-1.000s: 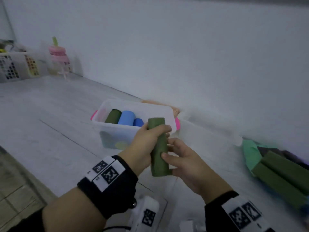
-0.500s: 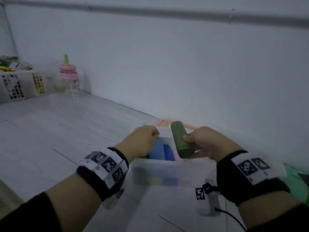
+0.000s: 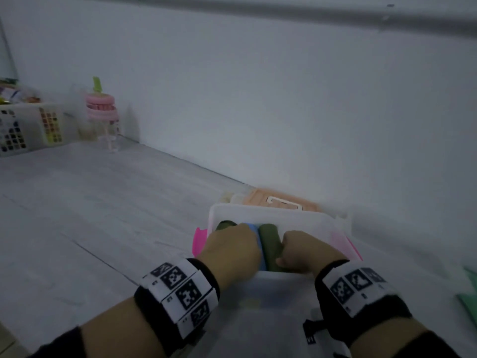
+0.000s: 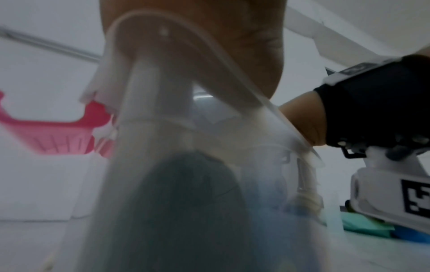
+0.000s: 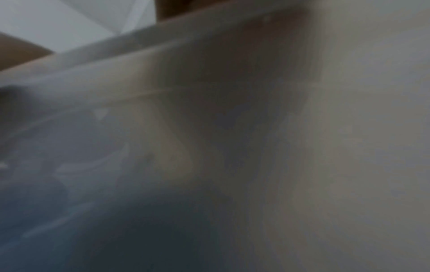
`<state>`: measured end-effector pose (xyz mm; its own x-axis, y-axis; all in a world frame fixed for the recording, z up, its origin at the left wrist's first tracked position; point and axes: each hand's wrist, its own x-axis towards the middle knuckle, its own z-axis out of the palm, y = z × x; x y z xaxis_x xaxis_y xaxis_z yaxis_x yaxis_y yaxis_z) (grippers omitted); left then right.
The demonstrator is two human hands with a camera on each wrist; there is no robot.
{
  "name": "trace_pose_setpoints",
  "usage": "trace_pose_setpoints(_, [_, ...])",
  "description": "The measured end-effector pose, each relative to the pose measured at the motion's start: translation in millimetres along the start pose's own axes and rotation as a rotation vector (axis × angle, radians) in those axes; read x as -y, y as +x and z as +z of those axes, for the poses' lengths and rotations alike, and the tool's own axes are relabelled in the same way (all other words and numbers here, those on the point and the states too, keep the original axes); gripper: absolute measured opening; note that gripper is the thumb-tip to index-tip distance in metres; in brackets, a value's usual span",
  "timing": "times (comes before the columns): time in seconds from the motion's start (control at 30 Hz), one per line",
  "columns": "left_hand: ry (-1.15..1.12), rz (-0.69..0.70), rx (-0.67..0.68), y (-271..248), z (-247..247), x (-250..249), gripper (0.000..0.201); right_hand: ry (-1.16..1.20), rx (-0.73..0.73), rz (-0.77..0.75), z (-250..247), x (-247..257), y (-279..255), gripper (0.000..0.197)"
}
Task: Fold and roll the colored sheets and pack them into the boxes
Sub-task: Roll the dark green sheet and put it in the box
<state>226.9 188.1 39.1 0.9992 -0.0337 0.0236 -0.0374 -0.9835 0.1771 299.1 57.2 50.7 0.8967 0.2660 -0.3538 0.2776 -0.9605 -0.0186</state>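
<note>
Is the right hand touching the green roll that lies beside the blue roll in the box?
Touching. In the head view the right hand has its thumb and fingers wrapped round the near end of the green roll, with no gap.

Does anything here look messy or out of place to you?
Nothing stands out. The rolls lie side by side in the clear box, and the right hand is setting a dark green roll in beside a blue roll. The left hand rests on the rolls. The right wrist view is too blurred to check.
</note>
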Motion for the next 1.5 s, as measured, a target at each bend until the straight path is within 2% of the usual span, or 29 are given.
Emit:
trace_pose_setpoints(0.07, [-0.01, -0.003, 0.024, 0, 1, 1, 0.027, 0.038, -0.013, 0.005, 7, 1, 0, 0.038])
trace_pose_setpoints(0.17, [0.001, 0.033, 0.019, -1, 0, 1, 0.029, 0.142, -0.048, 0.019, 9, 0, -1, 0.011])
trace_pose_setpoints(0.3, [0.015, 0.065, 0.024, -5, -2, 1, 0.031, 0.247, -0.057, 0.015, 1, -9, -8, 0.03])
trace_pose_setpoints(0.4, [-0.084, 0.056, 0.015, -6, -4, 3, 0.03, 0.296, -0.114, 0.011, -3, -17, -21, 0.044])
trace_pose_setpoints(0.5, [-0.348, 0.042, -0.046, -8, -11, 7, 0.03, 0.343, -0.26, -0.022, -1, -29, -36, 0.048])
trace_pose_setpoints(0.63, [-0.591, -0.023, -0.215, -20, -32, -3, 0.03, 0.597, -0.504, -0.009, 4, -51, -60, 0.053])
trace_pose_setpoints(0.73, [-0.615, 0.08, -0.27, -31, -48, -40, 0.026, 0.726, -0.741, -0.007, 8, -68, -83, 0.046])
trace_pose_setpoints(0.8, [-0.596, 0.184, -0.253, -35, -52, -80, 0.024, 0.76, -0.826, 0.007, 11, -84, -101, 0.041])
trace_pose_setpoints(0.9, [-0.546, 0.308, -0.194, -32, -46, -145, 0.025, 0.776, -0.852, 0.09, 21, -120, -125, 0.031])
trace_pose_setpoints(1.0, [-0.467, 0.356, -0.059, -28, -24, -216, 0.029, 0.797, -0.834, 0.209, 40, -178, -151, 0.022])
trace_pose_setpoints(1.1, [-0.269, 0.392, 0.202, -26, 9, -286, 0.041, 0.838, -0.837, 0.313, 64, -247, -184, 0.012])
trace_pose_setpoints(1.17, [-0.067, 0.4, 0.425, -26, 32, -329, 0.054, 0.825, -0.787, 0.402, 81, -290, -208, 0.005])
trace_pose_setpoints(1.23, [0.102, 0.403, 0.573, -30, 54, -373, 0.063, 0.807, -0.721, 0.468, 98, -333, -235, 0.004])
trace_pose_setpoints(1.3, [0.154, 0.427, 0.621, -34, 69, -405, 0.065, 0.815, -0.676, 0.538, 111, -366, -257, 0.004])
trace_pose_setpoints(1.37, [0.163, 0.448, 0.628, -37, 80, -433, 0.064, 0.816, -0.685, 0.625, 122, -401, -277, 0.017])
trace_pose_setpoints(1.5, [0.314, 0.469, 0.677, -42, 95, -466, 0.059, 0.619, -0.747, 0.797, 134, -472, -303, 0.026])
